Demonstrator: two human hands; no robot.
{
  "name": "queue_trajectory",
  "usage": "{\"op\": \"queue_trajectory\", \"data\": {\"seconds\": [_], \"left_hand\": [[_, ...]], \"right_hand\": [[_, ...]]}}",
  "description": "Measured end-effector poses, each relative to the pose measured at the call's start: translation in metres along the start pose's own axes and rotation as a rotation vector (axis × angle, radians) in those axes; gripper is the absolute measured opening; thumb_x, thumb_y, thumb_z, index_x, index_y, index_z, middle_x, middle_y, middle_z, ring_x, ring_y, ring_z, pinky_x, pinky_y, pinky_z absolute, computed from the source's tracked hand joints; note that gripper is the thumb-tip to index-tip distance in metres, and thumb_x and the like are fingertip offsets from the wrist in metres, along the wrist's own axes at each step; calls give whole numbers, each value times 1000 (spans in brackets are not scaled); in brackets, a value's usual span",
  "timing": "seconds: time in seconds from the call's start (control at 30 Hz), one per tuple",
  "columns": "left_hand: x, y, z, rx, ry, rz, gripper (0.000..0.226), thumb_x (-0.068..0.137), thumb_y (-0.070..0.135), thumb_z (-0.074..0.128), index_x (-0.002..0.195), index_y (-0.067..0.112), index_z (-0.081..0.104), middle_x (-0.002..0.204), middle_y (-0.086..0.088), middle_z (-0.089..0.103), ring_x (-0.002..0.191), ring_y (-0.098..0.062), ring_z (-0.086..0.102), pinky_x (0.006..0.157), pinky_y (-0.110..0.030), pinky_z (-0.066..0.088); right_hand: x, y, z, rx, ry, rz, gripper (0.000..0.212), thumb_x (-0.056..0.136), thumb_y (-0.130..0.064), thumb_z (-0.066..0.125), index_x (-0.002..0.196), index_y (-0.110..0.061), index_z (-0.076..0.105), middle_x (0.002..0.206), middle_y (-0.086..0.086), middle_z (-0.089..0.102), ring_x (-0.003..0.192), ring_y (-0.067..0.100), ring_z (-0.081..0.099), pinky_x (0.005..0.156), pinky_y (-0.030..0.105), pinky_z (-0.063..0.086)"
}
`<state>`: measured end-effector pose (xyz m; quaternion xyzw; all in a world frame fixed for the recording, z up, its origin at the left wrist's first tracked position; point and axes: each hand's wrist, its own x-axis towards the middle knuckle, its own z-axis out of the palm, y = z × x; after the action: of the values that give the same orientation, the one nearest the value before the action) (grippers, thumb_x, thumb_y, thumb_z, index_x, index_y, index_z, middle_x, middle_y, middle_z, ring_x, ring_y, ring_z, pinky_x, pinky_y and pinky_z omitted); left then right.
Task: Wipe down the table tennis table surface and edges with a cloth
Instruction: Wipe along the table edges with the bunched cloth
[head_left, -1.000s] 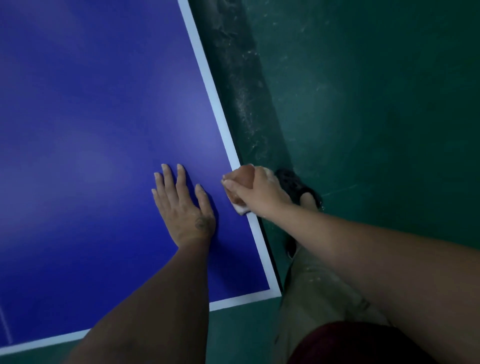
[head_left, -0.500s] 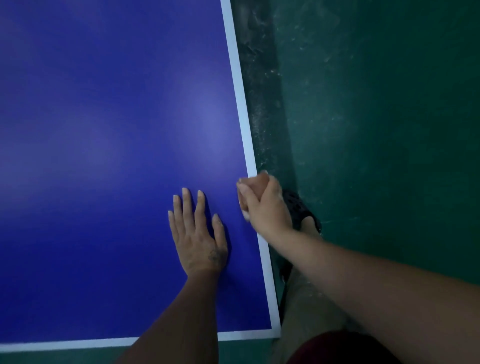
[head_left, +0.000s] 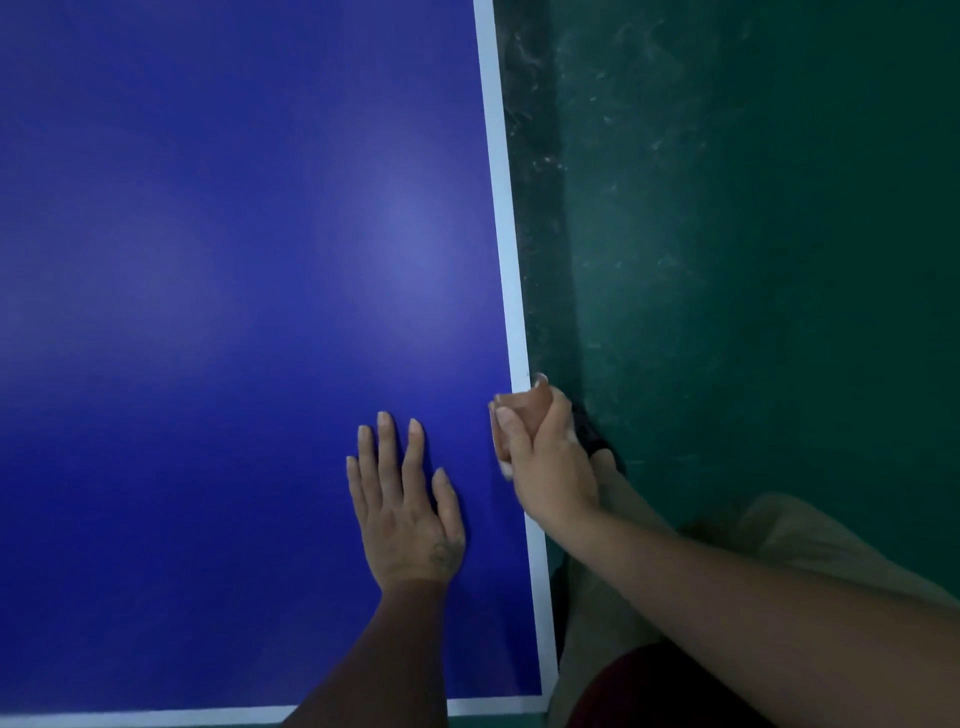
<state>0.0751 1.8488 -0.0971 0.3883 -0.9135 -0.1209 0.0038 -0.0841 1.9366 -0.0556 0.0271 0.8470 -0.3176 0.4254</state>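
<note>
The blue table tennis table (head_left: 218, 312) fills the left of the head view, with a white line (head_left: 506, 234) along its right edge and another along the near edge. My left hand (head_left: 408, 514) lies flat on the blue surface, fingers spread, near the right edge. My right hand (head_left: 543, 457) grips a bunched orange and white cloth (head_left: 527, 408) against the table's right edge, fingers on top and thumb over the side. Most of the cloth is hidden inside the hand.
A dark green floor (head_left: 753, 234) with dusty scuff marks runs along the right of the table. My legs in beige trousers (head_left: 810, 540) and a dark shoe (head_left: 595, 434) stand close to the table's near right corner (head_left: 545, 701).
My right hand with the cloth has slid farther along the right edge, away from the near corner. My left hand has shifted the same way on the surface. The view has turned, so the edge looks more upright.
</note>
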Motion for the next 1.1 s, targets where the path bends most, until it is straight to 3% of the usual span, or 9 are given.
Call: {"op": "queue_trajectory", "data": {"seconds": [0.17,0.3,0.33,0.37,0.43,0.5,0.67,0.93,1.1], "left_hand": [[0,1,-2,-6,-4,-3,63,110,35,41,170,14,35,183,-6,14,170,-33,10,136,-59,14],[1,3,-4,-13,-4,-6,63,110,35,42,169,14,37,183,-5,14,170,-33,10,136,-58,14],[2,3,-5,-18,2,-5,62,110,34,43,169,14,38,183,-5,15,170,-33,10,136,-58,15],[2,4,-5,-26,8,-4,62,110,34,44,168,14,39,182,-6,17,170,-33,11,136,-58,15],[1,6,-6,-33,21,-6,61,110,32,46,167,12,41,181,-8,21,169,-34,14,136,-59,17],[0,8,-10,-40,24,-6,60,109,30,48,166,10,43,180,-10,24,169,-35,16,135,-61,18],[41,23,-21,-117,70,-41,52,108,28,57,155,6,54,175,-11,37,166,-31,26,134,-58,24],[248,89,-34,-323,204,-58,38,110,28,57,141,7,64,163,-12,53,161,-31,38,131,-53,32],[361,122,-30,-302,156,-36,46,111,33,53,150,9,58,169,-13,45,164,-31,31,134,-45,24]], "right_hand": [[59,-48,-17,3,-27,-6,70,106,-68,43,154,-19,31,140,8,61,114,29,66,83,36,44],[100,-93,-41,-94,-28,-50,66,108,-63,45,150,-12,34,135,9,62,80,16,59,62,30,37],[100,-95,-42,-110,-30,-69,67,109,-61,45,152,-12,32,137,9,61,80,16,60,60,29,37],[97,-92,-40,-119,-37,-91,69,109,-59,45,157,-13,27,144,10,58,90,22,64,66,31,43],[78,-74,-36,-128,-97,-114,79,110,-57,45,167,-17,11,163,13,42,124,36,63,93,43,53],[51,-49,-34,-130,-176,-110,84,109,-58,45,171,-20,1,171,12,29,135,40,59,108,51,51],[26,-26,-32,-87,-239,-18,82,110,-56,44,171,-18,4,173,10,25,137,39,58,106,45,53],[131,-130,-52,-25,-98,-50,65,109,-55,47,153,-11,30,153,16,49,127,39,62,104,50,53],[111,-111,-56,-36,-196,-114,85,111,-55,43,171,-16,-3,174,13,21,147,39,47,113,56,49]]}}
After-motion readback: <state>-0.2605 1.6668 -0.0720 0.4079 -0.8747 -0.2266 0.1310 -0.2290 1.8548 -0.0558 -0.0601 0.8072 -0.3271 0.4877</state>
